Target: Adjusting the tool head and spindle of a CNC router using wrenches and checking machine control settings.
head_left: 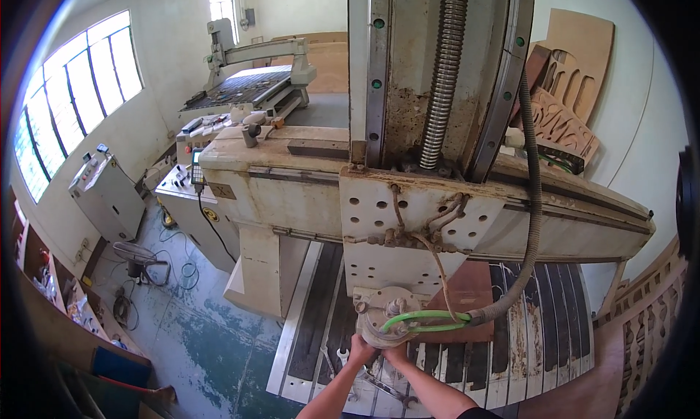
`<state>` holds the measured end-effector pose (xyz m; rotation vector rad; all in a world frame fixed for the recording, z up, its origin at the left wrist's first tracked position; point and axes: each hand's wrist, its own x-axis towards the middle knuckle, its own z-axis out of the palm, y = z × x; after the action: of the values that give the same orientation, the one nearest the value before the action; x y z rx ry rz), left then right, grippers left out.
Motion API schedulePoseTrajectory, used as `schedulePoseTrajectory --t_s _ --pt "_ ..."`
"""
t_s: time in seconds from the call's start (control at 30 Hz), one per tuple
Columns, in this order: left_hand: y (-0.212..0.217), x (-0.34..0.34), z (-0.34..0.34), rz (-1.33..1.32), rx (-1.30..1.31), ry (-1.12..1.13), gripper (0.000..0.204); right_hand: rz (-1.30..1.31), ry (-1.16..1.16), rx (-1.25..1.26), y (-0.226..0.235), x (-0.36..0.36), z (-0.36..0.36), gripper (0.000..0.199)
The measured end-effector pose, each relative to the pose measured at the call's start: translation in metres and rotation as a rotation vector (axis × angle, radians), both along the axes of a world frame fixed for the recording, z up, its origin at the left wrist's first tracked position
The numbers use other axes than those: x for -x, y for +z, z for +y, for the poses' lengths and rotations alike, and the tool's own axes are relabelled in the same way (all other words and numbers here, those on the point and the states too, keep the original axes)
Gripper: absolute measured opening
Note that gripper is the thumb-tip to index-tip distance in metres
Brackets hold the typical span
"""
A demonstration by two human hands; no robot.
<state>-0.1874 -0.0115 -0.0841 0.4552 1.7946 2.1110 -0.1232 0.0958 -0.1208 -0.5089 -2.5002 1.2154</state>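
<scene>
Both my forearms reach in from the lower edge to the dusty round spindle (386, 330) of a large router machine. Against its lower left side is my left hand (361, 351), and my right hand (396, 355) is close by at its lower front. The spindle hides most of my fingers, so I cannot make out what they grip. Green hoses (419, 317) run from the spindle's top into a grey corrugated conduit (526, 266). Metal wrenches (343, 357) lie on the slatted machine bed (306, 361) beside and below my hands.
Above the spindle stand a drilled carriage plate (408, 266) and a vertical ball screw (446, 76). The gantry beam (284, 164) crosses behind. A brown board (470, 295) lies on the bed. At left are a control cabinet (193, 215) and floor cables; carved wood panels (656, 317) stand right.
</scene>
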Motion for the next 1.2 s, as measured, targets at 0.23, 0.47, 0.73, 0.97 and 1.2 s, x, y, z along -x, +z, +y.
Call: schedulePoseTrajectory --t_s 0.23,0.47,0.73,0.97,1.2 --pt "-0.014 -0.009 -0.009 0.025 0.112 -0.128 0.035 0.006 0.098 -0.117 -0.025 -0.007 0.007 0.043" --pt "-0.053 -0.005 -0.095 0.197 0.319 0.147 0.079 -0.045 -0.021 -0.141 -0.009 -0.053 -0.017 0.064" --pt "-0.017 -0.024 -0.198 0.0 0.625 0.335 0.05 -0.106 0.072 -0.067 0.001 -0.101 -0.023 0.042" --pt "-0.047 -0.056 -0.213 0.077 0.729 0.31 0.028 -0.343 0.144 0.011 0.014 -0.095 -0.082 0.027" --pt "-0.02 -0.055 -0.202 -0.094 0.935 -0.074 0.027 -0.639 0.151 -0.232 0.031 -0.063 -0.14 0.04"
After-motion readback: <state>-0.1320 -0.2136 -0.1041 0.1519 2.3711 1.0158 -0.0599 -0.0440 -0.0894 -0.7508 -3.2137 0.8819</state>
